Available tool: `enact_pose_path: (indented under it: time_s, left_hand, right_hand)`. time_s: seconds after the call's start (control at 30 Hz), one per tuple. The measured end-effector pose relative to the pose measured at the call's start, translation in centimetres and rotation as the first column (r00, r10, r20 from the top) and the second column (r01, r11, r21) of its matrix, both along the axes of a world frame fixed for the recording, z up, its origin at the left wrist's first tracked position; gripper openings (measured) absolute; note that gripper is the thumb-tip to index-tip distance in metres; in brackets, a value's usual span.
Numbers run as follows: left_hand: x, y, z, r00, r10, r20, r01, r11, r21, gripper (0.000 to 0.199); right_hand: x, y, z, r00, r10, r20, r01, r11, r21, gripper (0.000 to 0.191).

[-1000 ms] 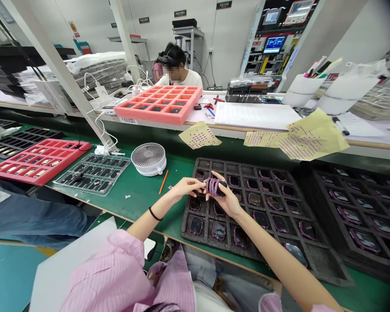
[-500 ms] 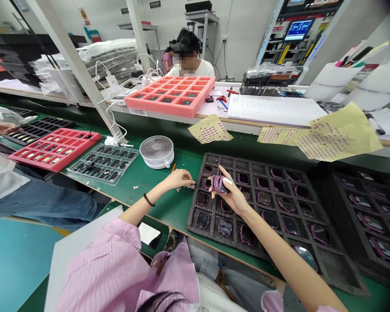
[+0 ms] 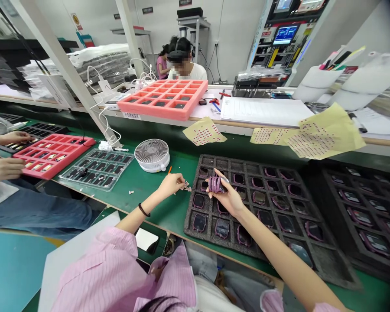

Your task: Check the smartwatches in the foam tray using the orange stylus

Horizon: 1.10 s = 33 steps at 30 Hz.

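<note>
My right hand (image 3: 230,196) is closed around a small stack of purple watch cases (image 3: 216,184), held above the dark foam tray (image 3: 333,264). Dark-faced purple watch cases (image 3: 221,228) sit in many of the tray's compartments. To the left of the tray, my left hand (image 3: 171,185) is closed, thumb and fingertips drawn together just above the green bench. Whatever lies between those fingertips is too small to make out. A little pile of pale, reddish bits (image 3: 187,186) lies right beside them, against the tray's left edge.
A white fan (image 3: 152,155) stands behind my left hand, near an orange stick (image 3: 170,170). Leftward are a clear tray of black parts (image 3: 99,168) and a red foam tray (image 3: 53,151) with a co-worker's hands (image 3: 6,169). Another dark tray (image 3: 367,212) stands right; yellow sticker sheets (image 3: 325,134) overhang the shelf.
The view has shifted slightly. My right hand still holds the stack, and my left hand stays by the small bits. At the far left, the co-worker's hands have come over the red tray.
</note>
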<state>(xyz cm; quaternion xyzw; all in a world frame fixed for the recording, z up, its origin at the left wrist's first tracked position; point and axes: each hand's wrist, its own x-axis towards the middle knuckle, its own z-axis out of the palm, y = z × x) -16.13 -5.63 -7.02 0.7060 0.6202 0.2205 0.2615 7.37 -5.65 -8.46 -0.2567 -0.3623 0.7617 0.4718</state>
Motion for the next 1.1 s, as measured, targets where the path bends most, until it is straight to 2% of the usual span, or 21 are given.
enact_pose_path:
  time_s: [0.07,0.17,0.3,0.37,0.47,0.53,0.67,0.87,1.0,1.1]
  left_hand:
    - [1.0,-0.2,0.9,0.987,-0.027,0.161,0.027,1.0,0.002,0.015]
    - [3.1,-0.1,1.8,0.89,-0.075,0.451,0.105,0.994,-0.042,0.022]
    - [5.1,0.3,2.4,0.796,-0.024,0.605,0.136,0.981,-0.14,0.029]
    - [5.6,0.4,2.5,0.756,-0.013,0.654,0.144,0.979,-0.147,0.029]
    - [5.9,0.4,2.8,0.718,-0.055,0.693,0.167,0.981,-0.095,0.028]
    - [6.1,0.3,2.8,0.733,-0.082,0.675,0.178,0.981,-0.074,0.03]
    - [6.3,0.3,2.6,0.757,-0.023,0.654,0.114,0.989,-0.096,0.035]
    - [6.6,0.9,1.7,0.704,-0.034,0.709,0.109,0.992,-0.061,0.032]
    - [7.6,0.8,0.6,0.699,-0.011,0.715,0.028,1.0,-0.012,0.031]
    - [8.9,0.0,0.1,0.655,-0.025,0.755,-0.033,0.998,0.062,0.033]
  right_hand:
    - [-0.1,-0.1,0.0,1.0,-0.01,-0.019,0.01,1.0,-0.005,0.054]
    - [-0.2,-0.3,0.1,0.999,-0.028,-0.033,0.029,0.999,0.016,0.054]
    - [-0.3,-0.5,0.1,0.997,-0.071,-0.018,0.072,0.996,0.056,0.056]
    - [-0.3,-0.5,0.1,0.997,-0.083,-0.004,0.084,0.994,0.068,0.057]
    - [-0.2,-0.5,0.0,0.995,-0.104,0.006,0.103,0.991,0.082,0.059]
    - [-0.3,-0.5,0.0,0.993,-0.121,0.003,0.12,0.989,0.085,0.062]
    - [-0.3,-0.6,0.2,0.989,-0.147,0.009,0.146,0.986,0.08,0.065]
    - [-0.5,-0.7,-0.1,0.987,-0.155,0.046,0.149,0.982,0.12,0.066]
    - [-0.6,-0.8,-0.7,0.98,-0.195,0.044,0.188,0.973,0.134,0.064]
    - [-0.6,-0.8,-0.7,0.965,-0.256,0.053,0.249,0.962,0.107,0.062]
